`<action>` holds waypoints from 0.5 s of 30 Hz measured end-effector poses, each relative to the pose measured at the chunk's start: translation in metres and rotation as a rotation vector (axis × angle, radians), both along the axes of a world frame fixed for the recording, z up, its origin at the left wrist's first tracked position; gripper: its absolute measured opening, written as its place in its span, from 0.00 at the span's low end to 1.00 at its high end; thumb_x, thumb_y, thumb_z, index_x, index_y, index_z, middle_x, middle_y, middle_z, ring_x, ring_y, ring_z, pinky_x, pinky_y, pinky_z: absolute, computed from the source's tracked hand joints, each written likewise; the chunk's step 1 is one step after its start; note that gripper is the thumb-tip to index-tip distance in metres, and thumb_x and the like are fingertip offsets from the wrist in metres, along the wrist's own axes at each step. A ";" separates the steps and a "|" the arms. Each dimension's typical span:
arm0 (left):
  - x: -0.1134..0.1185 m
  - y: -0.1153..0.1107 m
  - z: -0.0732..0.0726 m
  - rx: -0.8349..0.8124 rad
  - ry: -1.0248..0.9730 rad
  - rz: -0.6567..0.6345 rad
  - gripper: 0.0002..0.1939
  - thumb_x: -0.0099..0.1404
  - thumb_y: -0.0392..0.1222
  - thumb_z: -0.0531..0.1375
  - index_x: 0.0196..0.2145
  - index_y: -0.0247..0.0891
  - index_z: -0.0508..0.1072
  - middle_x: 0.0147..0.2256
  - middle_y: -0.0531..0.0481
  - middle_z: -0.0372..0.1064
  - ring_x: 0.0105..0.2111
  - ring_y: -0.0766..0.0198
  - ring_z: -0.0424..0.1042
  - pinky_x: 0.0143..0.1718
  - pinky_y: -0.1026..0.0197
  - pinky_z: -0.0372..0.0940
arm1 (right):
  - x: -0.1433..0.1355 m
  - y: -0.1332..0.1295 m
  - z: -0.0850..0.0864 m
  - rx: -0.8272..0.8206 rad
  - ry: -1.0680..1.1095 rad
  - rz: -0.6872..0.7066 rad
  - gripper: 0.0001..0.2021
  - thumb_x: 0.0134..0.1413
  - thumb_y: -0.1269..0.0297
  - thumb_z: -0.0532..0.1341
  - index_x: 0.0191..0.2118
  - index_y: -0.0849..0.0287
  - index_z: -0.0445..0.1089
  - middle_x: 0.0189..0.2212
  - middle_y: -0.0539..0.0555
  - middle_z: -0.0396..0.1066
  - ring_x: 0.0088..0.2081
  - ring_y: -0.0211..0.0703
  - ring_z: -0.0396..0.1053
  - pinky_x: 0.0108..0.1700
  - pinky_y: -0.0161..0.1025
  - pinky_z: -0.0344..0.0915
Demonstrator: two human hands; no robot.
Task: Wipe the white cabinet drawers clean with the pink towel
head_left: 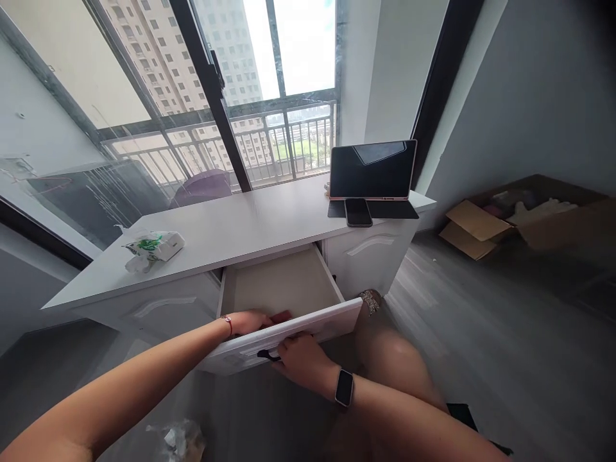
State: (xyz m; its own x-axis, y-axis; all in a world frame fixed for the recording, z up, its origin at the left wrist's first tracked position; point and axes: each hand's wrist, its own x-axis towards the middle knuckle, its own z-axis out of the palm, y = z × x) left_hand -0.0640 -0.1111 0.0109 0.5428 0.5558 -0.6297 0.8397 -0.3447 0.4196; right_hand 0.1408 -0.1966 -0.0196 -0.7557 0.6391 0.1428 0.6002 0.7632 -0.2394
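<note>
- Because the drawer (279, 282) stands pulled out from beneath the counter (250, 212), its interior lies open to the left fingers from above.
- Left hand (250, 322): reaches in over the front panel (332, 325), fingers lowered and slightly bent behind it. A red object (280, 317) lies just at their tips, inside the drawer; whether it is gripped or merely touched cannot be told, as the panel hides their undersides.
- Right hand (305, 362): fingers half curled against the outer face of the panel, just below its top edge, the thumb side beside the black handle (266, 354). This placement probably steadies the drawer; a firm grip on the handle cannot be confirmed.
- Well beyond the right fingers, a tablet (373, 170) stands propped on its dark cover (397, 210), presumably for viewing; a phone (359, 213) rests just before it.
- Left of and beyond the left fingers, a tissue pack (166, 245) lies on the counter, apparently set aside from the drawer opening.
</note>
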 end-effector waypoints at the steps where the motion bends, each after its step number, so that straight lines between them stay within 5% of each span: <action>1: 0.000 -0.001 0.000 -0.015 -0.012 -0.025 0.21 0.55 0.40 0.59 0.47 0.49 0.76 0.42 0.53 0.77 0.41 0.55 0.72 0.42 0.58 0.61 | 0.002 0.000 0.000 -0.007 0.007 0.008 0.17 0.61 0.56 0.57 0.43 0.65 0.73 0.38 0.61 0.76 0.42 0.48 0.73 0.43 0.42 0.66; 5: -0.006 -0.001 0.005 -0.080 -0.018 0.052 0.21 0.51 0.38 0.59 0.44 0.44 0.77 0.38 0.55 0.77 0.38 0.58 0.71 0.38 0.62 0.61 | 0.015 0.002 0.001 -0.029 0.057 0.040 0.15 0.61 0.56 0.57 0.43 0.61 0.74 0.40 0.57 0.76 0.42 0.46 0.73 0.45 0.41 0.65; 8: -0.016 -0.005 0.023 -0.126 -0.033 0.228 0.17 0.49 0.39 0.58 0.38 0.38 0.77 0.29 0.55 0.74 0.29 0.61 0.69 0.29 0.64 0.60 | 0.025 0.002 0.001 -0.020 0.159 0.056 0.13 0.62 0.56 0.56 0.42 0.57 0.73 0.39 0.54 0.76 0.42 0.45 0.72 0.45 0.39 0.65; 11: -0.032 -0.018 0.050 -0.056 -0.342 0.485 0.20 0.49 0.40 0.59 0.42 0.38 0.75 0.31 0.54 0.73 0.29 0.62 0.68 0.28 0.64 0.62 | 0.033 -0.001 0.003 -0.002 0.258 0.070 0.11 0.64 0.59 0.54 0.40 0.58 0.72 0.36 0.52 0.76 0.38 0.41 0.73 0.40 0.34 0.64; 15: -0.059 -0.060 0.075 0.313 -0.873 1.020 0.21 0.48 0.43 0.63 0.43 0.41 0.74 0.37 0.54 0.75 0.37 0.60 0.70 0.38 0.62 0.66 | 0.046 -0.005 0.013 0.077 0.449 0.004 0.15 0.66 0.63 0.49 0.36 0.60 0.71 0.30 0.53 0.74 0.31 0.38 0.71 0.37 0.34 0.63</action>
State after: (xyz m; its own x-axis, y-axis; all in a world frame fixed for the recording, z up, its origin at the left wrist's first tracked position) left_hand -0.1228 -0.1713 0.0859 -0.0367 0.9965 -0.0746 0.2821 0.0819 0.9559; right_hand 0.1864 -0.2021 -0.0063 -0.6105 0.6110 0.5039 0.4468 0.7911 -0.4179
